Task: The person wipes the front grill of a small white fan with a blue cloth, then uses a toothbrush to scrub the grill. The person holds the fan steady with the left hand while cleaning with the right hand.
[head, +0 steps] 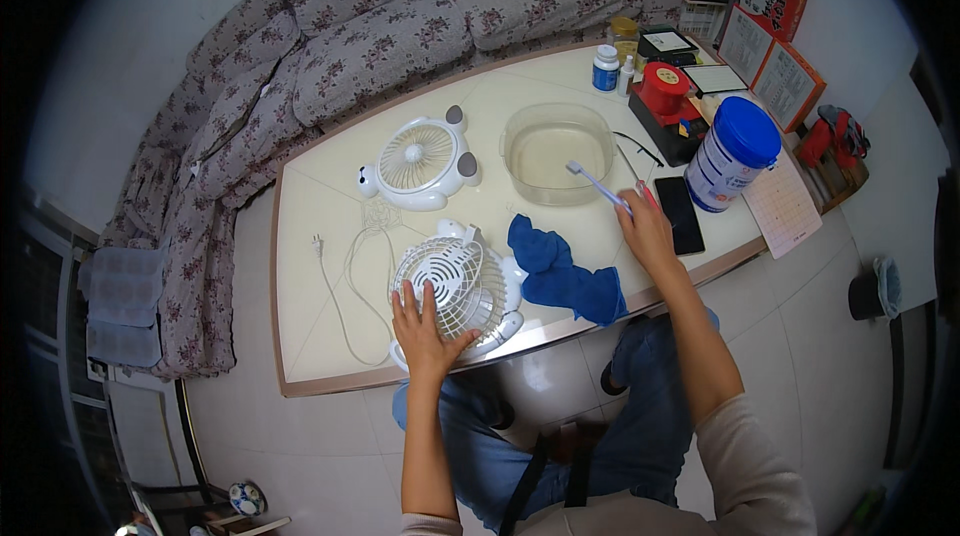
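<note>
My left hand [429, 335] rests with spread fingers on the rear grille of a white fan housing [457, 288], which lies near the table's front edge. Between the fingers of my right hand [646, 232] is a toothbrush [598, 185], its bristle head over the right side of a clear plastic basin [556, 153]. Beside the housing lies a crumpled blue cloth [566, 270]. A detached animal-shaped front fan cover [418, 161] sits farther back. The power cord [346, 288] with its plug loops to the left. A red-handled tool [646, 195] lies partly hidden behind my right hand.
A black smartphone [680, 215] and a blue-lidded canister [731, 153] stand right of my right hand. Behind are a black-and-red box [667, 112], a white pill bottle [605, 69] and a yellow-lidded jar [623, 37]. A floral sofa [375, 33] borders the table's far side.
</note>
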`<state>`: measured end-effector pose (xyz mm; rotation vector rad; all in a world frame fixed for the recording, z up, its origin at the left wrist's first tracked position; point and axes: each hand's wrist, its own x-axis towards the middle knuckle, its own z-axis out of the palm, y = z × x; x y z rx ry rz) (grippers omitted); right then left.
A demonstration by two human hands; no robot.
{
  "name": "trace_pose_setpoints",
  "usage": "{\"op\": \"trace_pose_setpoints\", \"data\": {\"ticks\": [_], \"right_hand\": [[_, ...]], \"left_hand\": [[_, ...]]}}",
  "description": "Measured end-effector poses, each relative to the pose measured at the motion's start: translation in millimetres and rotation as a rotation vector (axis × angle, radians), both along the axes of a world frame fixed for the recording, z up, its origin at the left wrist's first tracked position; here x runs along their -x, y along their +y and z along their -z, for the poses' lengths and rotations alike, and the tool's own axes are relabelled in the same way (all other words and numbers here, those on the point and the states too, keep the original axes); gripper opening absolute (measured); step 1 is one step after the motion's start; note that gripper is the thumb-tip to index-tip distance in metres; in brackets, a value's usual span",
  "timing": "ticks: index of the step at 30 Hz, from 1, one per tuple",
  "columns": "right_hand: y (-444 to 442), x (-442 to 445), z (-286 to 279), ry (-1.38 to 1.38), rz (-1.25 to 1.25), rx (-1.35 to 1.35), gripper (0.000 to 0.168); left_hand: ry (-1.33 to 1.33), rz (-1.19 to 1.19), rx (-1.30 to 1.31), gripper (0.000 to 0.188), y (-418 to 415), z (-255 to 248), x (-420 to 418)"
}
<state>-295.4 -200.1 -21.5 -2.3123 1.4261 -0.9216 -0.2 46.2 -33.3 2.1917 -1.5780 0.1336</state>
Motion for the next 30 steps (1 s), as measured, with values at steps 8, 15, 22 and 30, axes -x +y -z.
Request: {"op": "trace_pose_setpoints", "data": {"ticks": [8,15,22,30], "right_hand": [[-72.2,-48.1,7.6,0.461,0.0,0.014,0.016],[-70.2,-42.9,-4.9,0.3,0.043,0.002,0.016],[-16.2,-23.7,1.5,0.055,0.068,0.034,0.025],[27.8,-20.4,28.7,-0.064,0.02,-0.19,0.025]], "left_hand": [[-0.023,0.005,0.012,0.11,-4.4,-1.0,2.6],[-0.02,-0.005,0.002,0.109,-2.2,-2.5,2.2],[-0.012,0.024,-0.023,0.114,-1.6,7.4,-1.0],[-0.041,-0.037,0.111,0.094,-17.9,4.0,9.6]]}}
